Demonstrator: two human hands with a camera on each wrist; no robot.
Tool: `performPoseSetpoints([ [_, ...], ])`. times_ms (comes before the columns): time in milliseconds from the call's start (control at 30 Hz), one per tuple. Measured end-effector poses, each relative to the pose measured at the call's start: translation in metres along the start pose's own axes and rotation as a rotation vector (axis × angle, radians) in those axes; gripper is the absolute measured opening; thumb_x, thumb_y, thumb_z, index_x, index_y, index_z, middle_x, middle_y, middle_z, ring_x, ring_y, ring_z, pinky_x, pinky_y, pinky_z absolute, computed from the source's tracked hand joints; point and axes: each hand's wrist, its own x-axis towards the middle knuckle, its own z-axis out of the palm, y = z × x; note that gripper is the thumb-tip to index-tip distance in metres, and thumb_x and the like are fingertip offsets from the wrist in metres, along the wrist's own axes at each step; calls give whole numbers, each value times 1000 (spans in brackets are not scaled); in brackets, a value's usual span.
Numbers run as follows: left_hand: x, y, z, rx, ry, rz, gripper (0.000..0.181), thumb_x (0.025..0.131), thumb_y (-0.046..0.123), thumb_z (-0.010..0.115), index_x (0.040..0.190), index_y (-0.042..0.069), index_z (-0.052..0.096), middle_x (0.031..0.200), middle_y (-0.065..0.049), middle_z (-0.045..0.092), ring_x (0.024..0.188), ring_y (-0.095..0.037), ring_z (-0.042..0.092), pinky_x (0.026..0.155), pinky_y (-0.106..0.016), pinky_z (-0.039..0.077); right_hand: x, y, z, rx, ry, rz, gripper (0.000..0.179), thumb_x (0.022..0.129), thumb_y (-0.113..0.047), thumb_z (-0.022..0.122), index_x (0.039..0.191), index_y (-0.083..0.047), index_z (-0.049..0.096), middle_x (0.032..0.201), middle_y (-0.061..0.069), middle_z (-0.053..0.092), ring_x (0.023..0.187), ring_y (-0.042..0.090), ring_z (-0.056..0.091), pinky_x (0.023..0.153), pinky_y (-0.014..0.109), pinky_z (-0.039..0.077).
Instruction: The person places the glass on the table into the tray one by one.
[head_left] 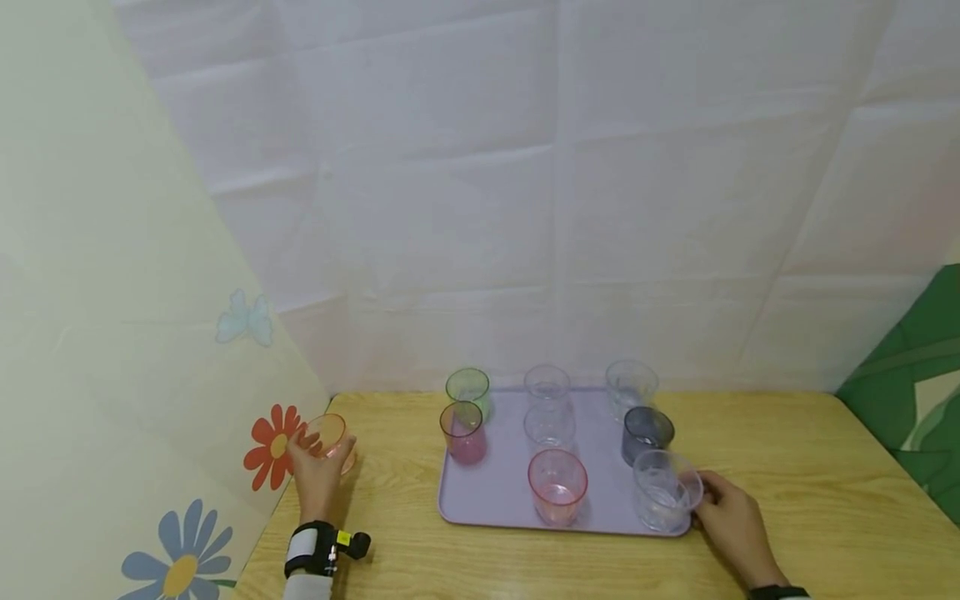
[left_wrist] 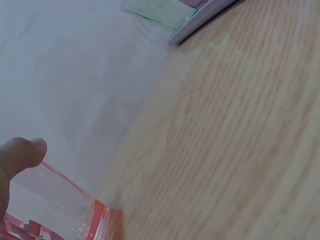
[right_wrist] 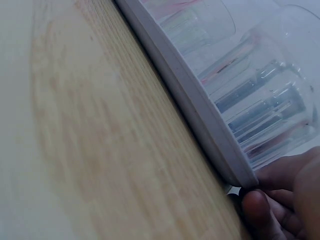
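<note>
At the table's left end, my left hand (head_left: pixel 318 479) grips an orange transparent cup (head_left: pixel 327 429) by its upper part. In the left wrist view the thumb lies at the rim of that orange cup (left_wrist: pixel 95 222). Over on the right, my right hand (head_left: pixel 731 521) holds the right edge of a lilac tray (head_left: pixel 495 508) near its front corner. The right wrist view has the fingers (right_wrist: pixel 285 172) curled at the corner of the tray (right_wrist: pixel 200 105), close beside a clear cup (right_wrist: pixel 275 110). That clear cup (head_left: pixel 663 500) stands in the tray's front right corner.
On the tray are a green cup (head_left: pixel 468 392), a purple-pink cup (head_left: pixel 467 442), a pink cup (head_left: pixel 557 492), a dark grey cup (head_left: pixel 647 437) and several clear cups (head_left: pixel 549 429). A white sheet (head_left: pixel 450 208) hangs behind the wooden table (head_left: pixel 390 517); a flowered wall (head_left: pixel 150 333) borders the left.
</note>
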Motion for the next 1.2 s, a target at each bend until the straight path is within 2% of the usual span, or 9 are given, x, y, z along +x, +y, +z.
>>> performPoseSetpoints([
  [200, -4, 1, 1, 10, 10, 16, 107, 70, 50, 80, 148, 10, 19, 136, -21, 39, 124, -39, 38, 97, -58, 39, 0, 0, 0, 2, -5, 6, 20, 89, -8, 59, 106, 1, 65, 67, 3, 58, 54, 10, 52, 51, 26, 42],
  [500, -12, 3, 3, -3, 5, 30, 95, 77, 31, 80, 145, 8, 19, 132, -22, 39, 119, -40, 40, 93, -57, 40, 0, -1, 0, 9, -4, 14, 19, 90, -9, 58, 105, 1, 65, 67, 4, 58, 54, 11, 52, 50, 26, 43],
  [867, -16, 8, 7, 6, -3, 76, 95, 74, 30, 83, 143, 5, 22, 130, -22, 42, 114, -41, 43, 88, -55, 43, 0, 0, 1, 13, 18, 2, 18, 89, -8, 59, 104, 0, 66, 66, 4, 58, 53, 10, 52, 49, 26, 42],
  [1200, -25, 17, 10, -10, -51, 109, 94, 75, 34, 81, 143, 7, 22, 131, -21, 41, 117, -39, 42, 85, -53, 45, 0, 1, 2, 7, 18, -1, 20, 87, -7, 59, 105, -1, 66, 67, 3, 59, 52, 9, 52, 50, 25, 42],
])
